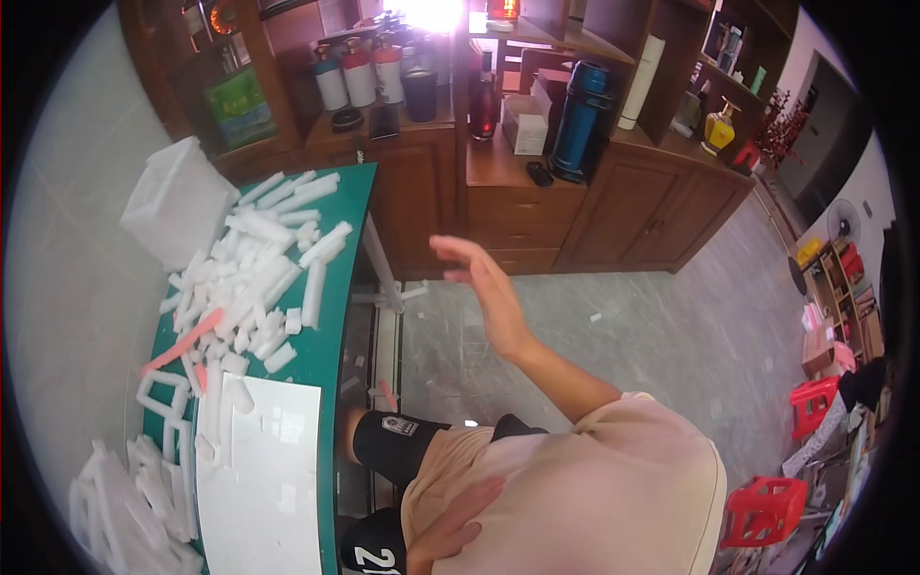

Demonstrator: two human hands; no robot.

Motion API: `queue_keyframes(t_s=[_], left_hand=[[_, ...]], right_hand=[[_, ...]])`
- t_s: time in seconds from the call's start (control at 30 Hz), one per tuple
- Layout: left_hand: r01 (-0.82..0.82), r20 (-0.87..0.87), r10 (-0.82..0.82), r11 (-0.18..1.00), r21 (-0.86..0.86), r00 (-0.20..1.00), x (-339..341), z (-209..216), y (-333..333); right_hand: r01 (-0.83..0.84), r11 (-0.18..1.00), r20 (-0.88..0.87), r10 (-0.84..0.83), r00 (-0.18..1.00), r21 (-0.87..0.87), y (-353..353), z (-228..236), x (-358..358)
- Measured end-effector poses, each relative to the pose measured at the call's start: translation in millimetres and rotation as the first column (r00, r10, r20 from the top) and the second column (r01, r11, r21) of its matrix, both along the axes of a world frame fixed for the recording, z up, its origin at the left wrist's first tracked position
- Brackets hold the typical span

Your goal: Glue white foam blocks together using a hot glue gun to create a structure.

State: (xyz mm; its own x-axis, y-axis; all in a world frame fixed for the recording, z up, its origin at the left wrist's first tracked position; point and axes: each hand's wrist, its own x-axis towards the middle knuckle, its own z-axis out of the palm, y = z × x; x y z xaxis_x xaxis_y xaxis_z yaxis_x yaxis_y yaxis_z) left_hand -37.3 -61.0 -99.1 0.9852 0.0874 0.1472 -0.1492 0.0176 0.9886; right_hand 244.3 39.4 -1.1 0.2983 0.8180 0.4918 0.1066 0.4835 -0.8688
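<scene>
My right hand [484,292] is raised over the floor, its fingers stretched out and apart from anything. Lower down, my left hand [458,522] is in front of my beige shirt near the shorts, fingers extended and nothing visible in it. To the left stands a table with a green top [353,206]. A heap of white foam pieces [254,283], short sticks and broken chunks, covers its far part. Among them lies a pink strip [184,342]. A glossy white board [264,479] rests on the nearer part. Neither hand touches the table.
A white foam box [177,206] stands at the table's far left corner, with foam frames [125,508] piled at the near left. Wooden cabinets [522,230] with bottles line the back. Red stools [764,513] stand at right. Small scraps lie on the grey tiled floor [613,331].
</scene>
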Motion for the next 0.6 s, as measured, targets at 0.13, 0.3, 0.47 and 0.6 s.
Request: queue_keyframes(t_s=[0.13,0.3,0.47,0.6], left_hand=[[-0.215,-0.281,0.208,0.977,0.008,0.937,-24,38,-3],[-0.184,-0.134,0.216,0.959,0.215,0.967,-2,-6,8],[-0.250,-0.141,0.253,0.968,0.038,0.957,-1,12,6],[-0.356,-0.232,0.378,0.925,0.132,0.896,-29,-41,12]], right_hand=[[-0.097,0.967,-0.042,0.090,0.995,-0.237,4,-30,0],[-0.180,0.922,-0.080,0.163,0.983,-0.343,37,-54,25],[0.186,0.939,0.210,-0.127,0.970,-0.290,143,-60,107],[0.499,0.853,0.331,-0.431,0.840,-0.156,264,-62,185]])
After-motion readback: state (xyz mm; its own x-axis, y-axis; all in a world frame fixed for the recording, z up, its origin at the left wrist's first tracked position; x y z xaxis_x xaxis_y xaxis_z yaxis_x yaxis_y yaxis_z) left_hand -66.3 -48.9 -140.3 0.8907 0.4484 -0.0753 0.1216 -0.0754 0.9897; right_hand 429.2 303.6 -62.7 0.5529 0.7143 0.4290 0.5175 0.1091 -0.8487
